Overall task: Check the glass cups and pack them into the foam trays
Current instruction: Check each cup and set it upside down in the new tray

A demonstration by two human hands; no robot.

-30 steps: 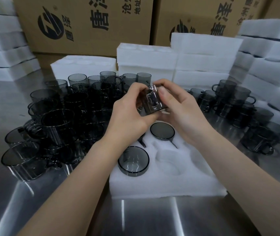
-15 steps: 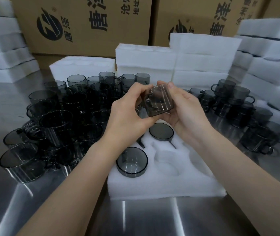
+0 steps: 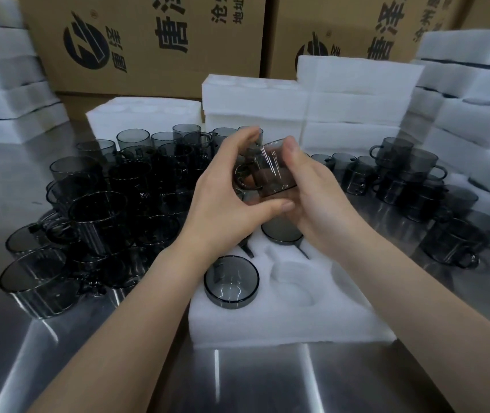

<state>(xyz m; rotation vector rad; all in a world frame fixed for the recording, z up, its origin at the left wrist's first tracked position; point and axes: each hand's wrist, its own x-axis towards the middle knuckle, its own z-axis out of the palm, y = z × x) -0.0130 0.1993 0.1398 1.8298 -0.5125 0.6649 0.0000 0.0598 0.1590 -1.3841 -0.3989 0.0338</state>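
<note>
Both hands hold one smoky grey glass cup (image 3: 273, 171) tilted on its side above the white foam tray (image 3: 291, 320). My left hand (image 3: 222, 201) curls round its handle side, thumb underneath. From the right, my right hand (image 3: 315, 201) cups it with the thumb on top. Two grey cups sit in the tray's pockets: one at the front left (image 3: 231, 282), one further back (image 3: 281, 231), partly hidden by my hands. A round pocket (image 3: 292, 283) in the tray's middle holds nothing.
A dense cluster of grey cups (image 3: 97, 210) fills the steel table on the left. More cups (image 3: 434, 192) stand on the right. Stacks of white foam trays (image 3: 354, 96) and cardboard boxes (image 3: 148, 43) line the back and both sides.
The cup has been turned in my hands, its handle now facing me at the left. Both hands stayed above the tray, shifting only slightly.
</note>
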